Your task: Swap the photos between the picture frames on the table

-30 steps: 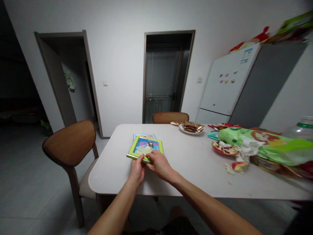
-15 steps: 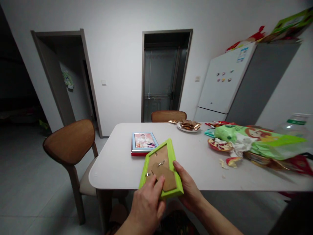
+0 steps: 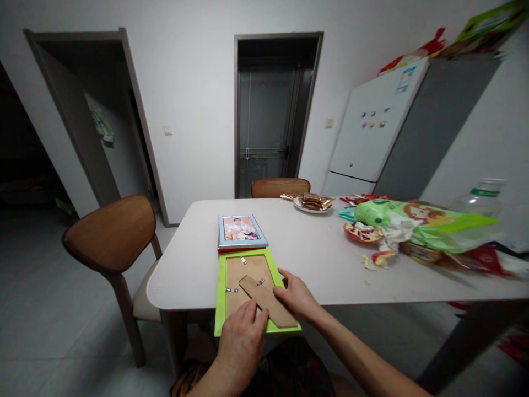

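Observation:
A lime-green picture frame lies back side up at the table's front edge, its lower end jutting past the edge. Small metal clips and a brown stand leg, slanting to the lower right, show on its brown backing. My left hand grips the frame's lower edge, fingers on top against the stand leg and thumb hidden. From the right, my right hand is closed around the frame's side, with fingertips over the leg. Just beyond lies a light-blue picture frame with a photo, stacked on something red.
On the white table stand a plate of wrapped snacks, a cut pomegranate, peel pieces, a green plastic bag and a clear bottle. Wooden chairs stand at the left and far side.
The green frame has gone from tilted in the hands to flat at the table edge, touching the stack. Its stand leg now lies slanted, and my right hand has shifted onto it.

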The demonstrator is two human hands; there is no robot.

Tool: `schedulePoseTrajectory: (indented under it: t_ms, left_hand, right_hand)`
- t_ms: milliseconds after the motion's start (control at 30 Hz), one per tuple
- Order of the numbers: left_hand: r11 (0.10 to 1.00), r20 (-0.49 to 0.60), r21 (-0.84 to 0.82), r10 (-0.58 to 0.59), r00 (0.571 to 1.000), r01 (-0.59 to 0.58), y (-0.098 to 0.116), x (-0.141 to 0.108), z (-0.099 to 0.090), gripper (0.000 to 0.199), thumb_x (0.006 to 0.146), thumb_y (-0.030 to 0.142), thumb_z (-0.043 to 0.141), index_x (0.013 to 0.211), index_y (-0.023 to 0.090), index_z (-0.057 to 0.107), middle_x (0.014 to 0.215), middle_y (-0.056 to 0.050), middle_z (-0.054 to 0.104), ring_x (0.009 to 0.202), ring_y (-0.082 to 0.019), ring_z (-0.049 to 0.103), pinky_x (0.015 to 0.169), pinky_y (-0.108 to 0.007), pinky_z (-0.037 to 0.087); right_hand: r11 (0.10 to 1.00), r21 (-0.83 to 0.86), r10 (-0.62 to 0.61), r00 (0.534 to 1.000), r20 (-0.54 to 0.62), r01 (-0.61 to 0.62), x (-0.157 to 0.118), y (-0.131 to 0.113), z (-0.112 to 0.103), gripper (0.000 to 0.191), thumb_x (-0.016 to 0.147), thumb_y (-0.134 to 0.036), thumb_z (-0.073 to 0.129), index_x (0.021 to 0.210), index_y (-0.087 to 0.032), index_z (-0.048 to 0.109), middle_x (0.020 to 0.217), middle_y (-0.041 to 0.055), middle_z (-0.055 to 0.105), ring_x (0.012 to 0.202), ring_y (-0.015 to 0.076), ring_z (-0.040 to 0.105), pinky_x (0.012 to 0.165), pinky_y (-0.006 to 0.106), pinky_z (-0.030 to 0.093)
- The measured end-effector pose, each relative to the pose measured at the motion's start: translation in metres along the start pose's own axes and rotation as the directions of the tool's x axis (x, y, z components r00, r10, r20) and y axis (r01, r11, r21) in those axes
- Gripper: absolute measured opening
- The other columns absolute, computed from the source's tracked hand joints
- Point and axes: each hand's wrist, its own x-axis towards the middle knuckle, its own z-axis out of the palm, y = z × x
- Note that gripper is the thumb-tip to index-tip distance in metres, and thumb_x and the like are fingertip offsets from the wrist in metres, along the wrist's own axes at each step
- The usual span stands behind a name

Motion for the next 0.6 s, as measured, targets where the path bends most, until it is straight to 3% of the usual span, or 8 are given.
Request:
schedulePoseTrajectory:
  t_ms: [100,233,367,467,600]
  left_hand:
    - [1.0,-0.002,-0.012,0.01,1.0,-0.01,-0.002,0.0,0.004,0.045,0.07,0.01,0.049,0.113,0.024,0.047,0.121,-0.009,0.049,0.109,-0.024,0.046,0.089,-0.039,0.04]
    - [0.996,0.013,-0.074,0.04,0.999,-0.039,-0.011,-0.003,0.004,0.048,0.068,0.011,0.052,0.114,0.023,0.046,0.121,-0.007,0.05,0.11,-0.024,0.045,0.091,-0.04,0.038]
    - [0.991,0.011,-0.131,0.007,1.0,-0.005,-0.03,-0.008,-0.005,0.05,0.064,0.02,0.062,0.113,0.021,0.047,0.12,-0.009,0.051,0.112,-0.025,0.043,0.096,-0.045,0.03]
    - [0.982,0.013,-0.187,-0.033,0.999,0.035,-0.044,-0.01,-0.012,0.046,0.06,0.026,0.068,0.103,0.019,0.053,0.119,-0.012,0.051,0.112,-0.026,0.043,0.097,-0.048,0.027]
    - [0.961,-0.007,-0.277,-0.004,1.0,0.002,-0.05,-0.012,-0.016,0.027,0.059,0.025,0.069,0.083,0.019,0.056,0.109,-0.01,0.057,0.104,-0.024,0.049,0.096,-0.046,0.029]
  right_hand:
    - [0.931,-0.36,-0.084,0.995,-0.056,0.058,0.007,0.008,0.001,0.042,0.06,-0.015,0.047,0.102,-0.014,0.055,0.085,0.0077,0.063,0.073,0.0165,0.056,0.066,0.024,0.04]
    - [0.827,-0.559,-0.107,0.993,-0.05,0.061,0.008,0.012,0.003,0.039,0.063,-0.019,0.048,0.101,-0.013,0.057,0.089,0.0097,0.06,0.082,0.0186,0.054,0.072,0.025,0.037]
    - [0.81,-0.575,-0.159,0.987,-0.029,0.113,0.006,0.011,0.002,0.041,0.066,-0.019,0.047,0.106,-0.014,0.056,0.096,0.0099,0.056,0.088,0.0183,0.051,0.078,0.026,0.036]
    - [0.798,-0.551,-0.299,0.954,-0.015,0.242,0.004,0.001,0.006,0.034,0.069,-0.019,0.048,0.101,-0.015,0.059,0.103,0.0102,0.054,0.095,0.0186,0.047,0.085,0.028,0.033]
    - [0.769,-0.468,-0.426,0.895,0.131,0.435,0.004,-0.018,0.03,0.025,0.073,-0.024,0.049,0.093,-0.019,0.063,0.097,0.0061,0.058,0.091,0.0174,0.048,0.082,0.028,0.034]
